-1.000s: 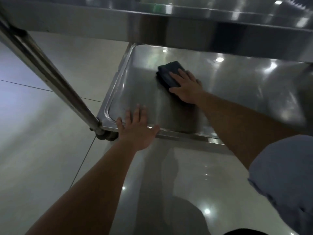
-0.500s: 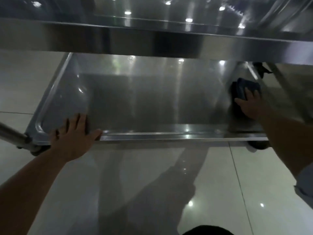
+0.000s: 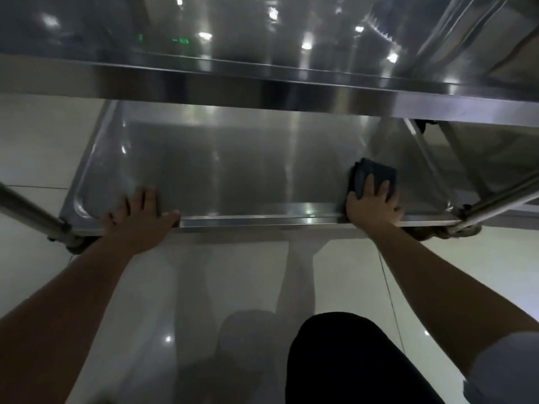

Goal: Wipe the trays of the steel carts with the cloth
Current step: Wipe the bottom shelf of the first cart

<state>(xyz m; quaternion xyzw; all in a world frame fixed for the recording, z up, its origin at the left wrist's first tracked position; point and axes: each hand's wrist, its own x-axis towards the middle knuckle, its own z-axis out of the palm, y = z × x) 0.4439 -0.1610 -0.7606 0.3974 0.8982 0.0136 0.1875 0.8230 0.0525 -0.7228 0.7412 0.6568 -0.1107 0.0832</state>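
My right hand (image 3: 372,207) lies flat on the cloth (image 3: 376,176), fingers straight, pressing it down — no curl round it. The cloth sits on the lower tray (image 3: 233,167) at about 3 o'clock, just inside the near rim and close to the right end. My left hand (image 3: 137,212) is spread on the near rim at 8 o'clock, fingers straight over the edge, bracing the cart; it holds nothing.

Step in hand, as I judge it: passes along the near edge. To do it well — keep the palm flat for even pressure, overlap strokes, run the cloth into the rounded corner at 4 o'clock, keep the left hand planted so the cart doesn't roll. Mind the upper tray (image 3: 262,83) overhead; it limits reach to the far side.

Tray surface is brushed steel, streaky reflections, nothing on it but the cloth. Cart posts (image 3: 32,211) at 9 and 3 o'clock. Glossy tiled floor (image 3: 35,141) all round, ceiling lights mirrored in it.
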